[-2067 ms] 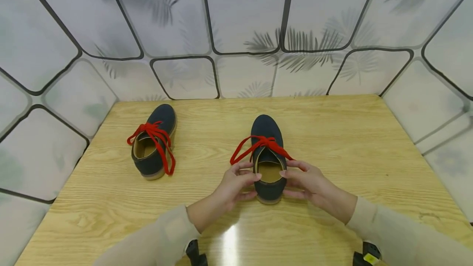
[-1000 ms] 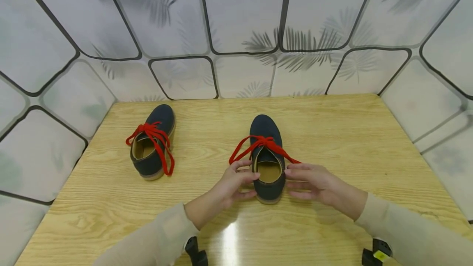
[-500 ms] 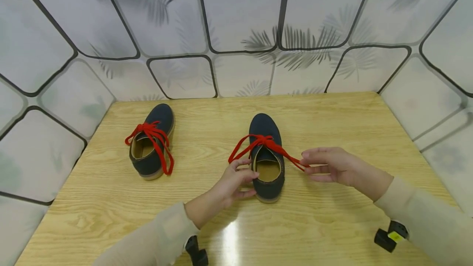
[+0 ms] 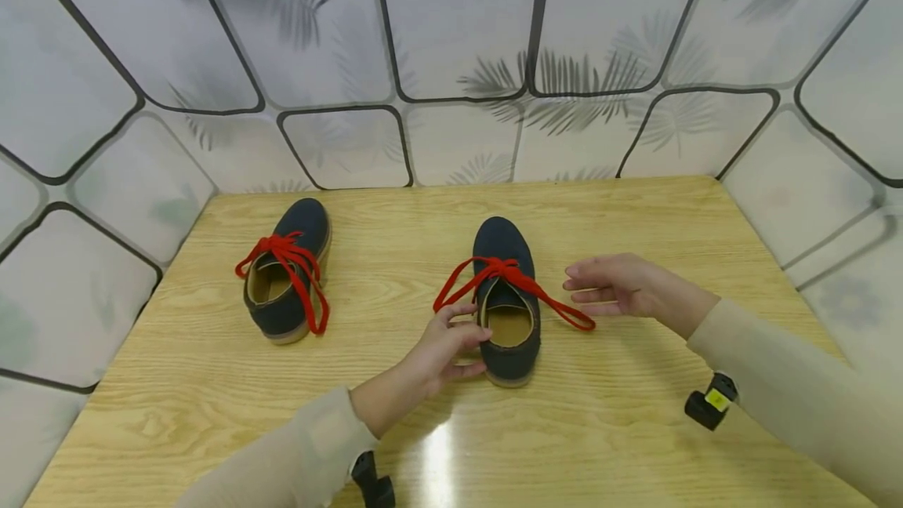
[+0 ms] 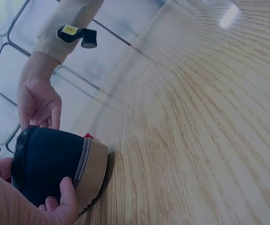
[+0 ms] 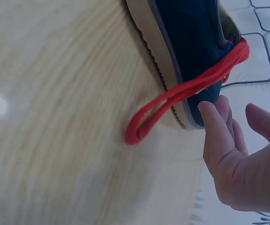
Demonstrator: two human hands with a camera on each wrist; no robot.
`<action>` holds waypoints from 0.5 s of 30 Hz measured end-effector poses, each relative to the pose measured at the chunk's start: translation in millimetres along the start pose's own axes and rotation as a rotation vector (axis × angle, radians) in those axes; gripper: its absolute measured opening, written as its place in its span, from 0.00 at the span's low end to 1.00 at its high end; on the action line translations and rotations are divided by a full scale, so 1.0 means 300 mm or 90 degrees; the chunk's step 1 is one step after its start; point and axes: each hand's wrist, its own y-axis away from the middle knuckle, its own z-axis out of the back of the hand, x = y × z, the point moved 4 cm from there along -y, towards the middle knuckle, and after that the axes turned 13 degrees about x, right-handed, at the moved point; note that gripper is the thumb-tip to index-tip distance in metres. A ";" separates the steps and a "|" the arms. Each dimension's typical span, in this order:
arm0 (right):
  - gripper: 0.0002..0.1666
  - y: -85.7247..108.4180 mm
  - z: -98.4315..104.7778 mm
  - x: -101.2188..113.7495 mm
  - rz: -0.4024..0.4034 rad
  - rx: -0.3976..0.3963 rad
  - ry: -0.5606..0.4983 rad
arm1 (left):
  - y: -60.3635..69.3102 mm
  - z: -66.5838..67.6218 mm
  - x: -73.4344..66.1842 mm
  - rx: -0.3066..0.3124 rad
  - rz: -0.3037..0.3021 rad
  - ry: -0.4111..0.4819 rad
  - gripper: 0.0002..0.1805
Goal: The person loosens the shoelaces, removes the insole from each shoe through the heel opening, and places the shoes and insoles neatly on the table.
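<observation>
A dark navy shoe (image 4: 502, 240) with a tied red shoelace (image 4: 509, 276) stands upright near the table's middle, toe pointing away. My left hand (image 4: 440, 351) holds its left side by the heel, thumb over the opening's rim and fingers outside; the left wrist view shows this hand (image 5: 12, 201) around the shoe's heel (image 5: 50, 159). To the right of the shoe, my right hand (image 4: 624, 288) hovers with fingers extended, holding nothing. In the right wrist view, a lace loop (image 6: 196, 84) droops over the sole onto the table, apart from the right hand (image 6: 247, 164).
A matching navy shoe (image 4: 303, 218) with a red bow stands at the left of the wooden table (image 4: 395, 257), angled slightly. Patterned pale panels (image 4: 466, 22) border the table at the back and both sides.
My right hand left the shoe's side, drew the right lace loop outward, then let it go and shifted slightly away from me. The left hand has stayed on the shoe.
</observation>
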 end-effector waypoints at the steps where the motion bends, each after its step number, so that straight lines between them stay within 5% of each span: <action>1: 0.18 -0.010 -0.001 0.009 -0.002 0.000 0.019 | 0.000 0.001 0.001 -0.001 0.000 0.000 0.30; 5: 0.26 -0.047 -0.007 0.042 -0.023 0.016 0.080 | 0.000 0.001 0.003 -0.003 0.002 -0.002 0.30; 15: 0.19 -0.128 -0.017 0.104 -0.072 0.074 0.202 | 0.001 0.001 0.000 0.000 0.002 -0.004 0.30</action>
